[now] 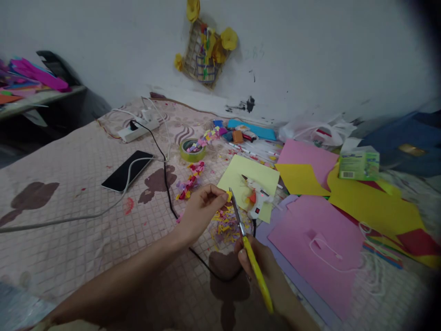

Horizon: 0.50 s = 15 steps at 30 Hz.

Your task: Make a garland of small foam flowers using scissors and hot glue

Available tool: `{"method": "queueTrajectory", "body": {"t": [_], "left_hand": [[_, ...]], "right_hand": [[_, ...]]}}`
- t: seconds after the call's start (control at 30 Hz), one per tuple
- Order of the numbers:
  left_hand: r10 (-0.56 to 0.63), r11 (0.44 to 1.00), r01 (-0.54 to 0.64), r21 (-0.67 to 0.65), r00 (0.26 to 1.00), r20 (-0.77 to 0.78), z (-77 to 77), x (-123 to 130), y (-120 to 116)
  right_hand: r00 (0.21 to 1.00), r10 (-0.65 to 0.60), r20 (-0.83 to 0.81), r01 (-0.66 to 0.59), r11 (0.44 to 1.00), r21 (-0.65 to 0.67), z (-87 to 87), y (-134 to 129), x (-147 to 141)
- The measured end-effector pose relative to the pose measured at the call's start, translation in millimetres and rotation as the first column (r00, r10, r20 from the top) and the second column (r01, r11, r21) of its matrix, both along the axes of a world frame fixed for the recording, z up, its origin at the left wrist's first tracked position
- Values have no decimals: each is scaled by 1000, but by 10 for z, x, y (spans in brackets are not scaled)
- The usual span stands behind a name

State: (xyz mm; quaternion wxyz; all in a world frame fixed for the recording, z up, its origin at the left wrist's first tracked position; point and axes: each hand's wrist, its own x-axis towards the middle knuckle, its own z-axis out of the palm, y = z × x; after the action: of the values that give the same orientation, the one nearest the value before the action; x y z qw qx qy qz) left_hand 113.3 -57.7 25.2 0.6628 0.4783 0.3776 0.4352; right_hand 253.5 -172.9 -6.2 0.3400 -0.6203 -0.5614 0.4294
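My left hand (206,207) pinches a small piece of yellow paper (229,196) between thumb and fingertips. In my right hand (260,262) is a pair of scissors (253,259) with yellow handles, its blades pointing up and away beside the yellow piece. Whether the blades touch the paper I cannot tell. Below the blades lies a heap of yellow and purple paper scraps (225,227). Just behind, a white glue gun (260,200) rests on a pale yellow sheet (234,172). Strings of small pink and purple paper pieces (191,179) lie left of that sheet.
A tape roll (192,151), a phone (127,171) and a power strip (139,129) with cables lie to the left. On the right are pink sheets (317,239), yellow sheets (375,207) and a green box (359,164). A black cord (167,184) runs beneath my arms.
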Motion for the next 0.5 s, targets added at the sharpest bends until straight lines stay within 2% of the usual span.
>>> {"method": "queueTrajectory", "body": {"t": [0.2, 0.5], "left_hand": [[4, 1000, -4, -11, 1000, 12, -3, 10, -2], [10, 1000, -10, -9, 1000, 30, -35, 14, -17]], "right_hand": [[999, -28, -20, 27, 999, -37, 48, 26, -26], [999, -23, 39, 25, 999, -41, 9, 23, -18]]}}
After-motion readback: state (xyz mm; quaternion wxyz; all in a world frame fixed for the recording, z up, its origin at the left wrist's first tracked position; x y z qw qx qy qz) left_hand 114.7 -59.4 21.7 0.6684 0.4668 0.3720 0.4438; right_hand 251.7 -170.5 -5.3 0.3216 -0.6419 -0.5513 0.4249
